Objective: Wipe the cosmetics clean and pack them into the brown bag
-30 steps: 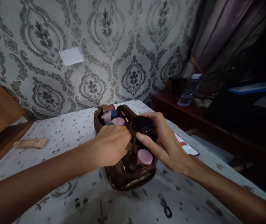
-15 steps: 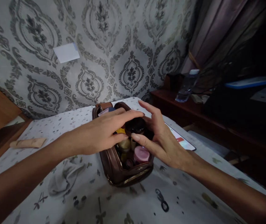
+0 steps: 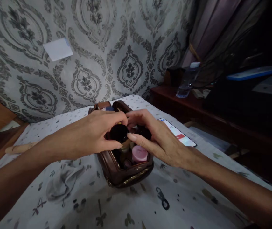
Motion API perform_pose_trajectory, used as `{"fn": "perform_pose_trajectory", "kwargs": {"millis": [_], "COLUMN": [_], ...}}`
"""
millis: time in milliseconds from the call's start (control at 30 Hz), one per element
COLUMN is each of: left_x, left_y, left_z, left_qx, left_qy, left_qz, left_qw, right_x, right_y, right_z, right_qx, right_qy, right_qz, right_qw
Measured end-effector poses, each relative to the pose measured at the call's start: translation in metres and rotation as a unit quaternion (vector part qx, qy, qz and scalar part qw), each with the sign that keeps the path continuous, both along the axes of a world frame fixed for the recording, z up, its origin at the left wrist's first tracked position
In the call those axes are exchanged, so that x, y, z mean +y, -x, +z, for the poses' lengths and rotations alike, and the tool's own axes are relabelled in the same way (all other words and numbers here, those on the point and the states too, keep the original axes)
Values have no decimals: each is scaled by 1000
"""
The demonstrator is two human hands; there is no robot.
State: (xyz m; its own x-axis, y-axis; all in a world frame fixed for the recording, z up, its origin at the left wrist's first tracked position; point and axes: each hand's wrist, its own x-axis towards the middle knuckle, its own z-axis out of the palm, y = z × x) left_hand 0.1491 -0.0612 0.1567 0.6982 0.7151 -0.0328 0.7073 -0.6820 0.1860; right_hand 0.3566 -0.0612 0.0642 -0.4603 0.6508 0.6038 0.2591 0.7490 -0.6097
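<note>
A brown zippered cosmetic bag (image 3: 106, 165) lies unzipped on the bed, packed with small containers. Over its opening, my left hand (image 3: 85, 132) curls thumb and fingers around a jar with a glossy black lid (image 3: 119, 133). My right hand (image 3: 157, 136) closes on the same jar from the other side, its thumb at the lid's edge and its fingertips by those of my left hand. Below them in the bag sits a pink-lidded jar (image 3: 139, 153). My hands cover much of the bag's far contents.
A lit smartphone (image 3: 177, 133) lies right of the bag. On the left are a beige tube (image 3: 20, 149), partly behind my forearm, and a crumpled grey cloth (image 3: 65, 181). A water bottle (image 3: 188, 79) stands on the dark red shelf (image 3: 161, 92). Patterned wallpaper (image 3: 88, 82) rises behind.
The black-lidded jar has shifted left, into the grip of my left hand. My right hand has moved left with it, fingers curling in. The view has turned slightly.
</note>
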Motion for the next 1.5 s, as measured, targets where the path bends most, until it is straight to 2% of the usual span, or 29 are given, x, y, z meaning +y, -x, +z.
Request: {"fn": "perform_pose_trajectory", "kwargs": {"millis": [133,267,367,467,700,967,1100,1300,1500], "left_x": [-6,-8,-7,-7,-5,2,0,0,2], "left_y": [0,-3,-3,-2,-3,-7,-9,-11,-9], "left_z": [3,4,6,8,7,1,1,6,4], "left_qx": [58,85,102,102,96,56,65,74,70], "left_qy": [31,40,55,55,88,150,133,188,192], "left_qz": [-9,-5,-8,-15,0,9,17,5,5], "left_qw": [998,996,993,993,992,987,989,979,979], "right_x": [-4,-11,-20,-27,-26,-21,-21,-21,-22], "right_y": [-1,-2,-2,-2,-7,-11,-13,-17,-16], "right_z": [8,13,19,27,29,26,27,26,27], "right_qx": [-64,-171,-248,-280,-242,-304,-296,-282,-288], "right_qy": [-46,-122,-110,-82,-72,-87,-78,-61,-35], "right_qz": [4,41,42,48,73,102,110,143,139], "right_qw": [997,977,962,955,965,943,946,947,947]}}
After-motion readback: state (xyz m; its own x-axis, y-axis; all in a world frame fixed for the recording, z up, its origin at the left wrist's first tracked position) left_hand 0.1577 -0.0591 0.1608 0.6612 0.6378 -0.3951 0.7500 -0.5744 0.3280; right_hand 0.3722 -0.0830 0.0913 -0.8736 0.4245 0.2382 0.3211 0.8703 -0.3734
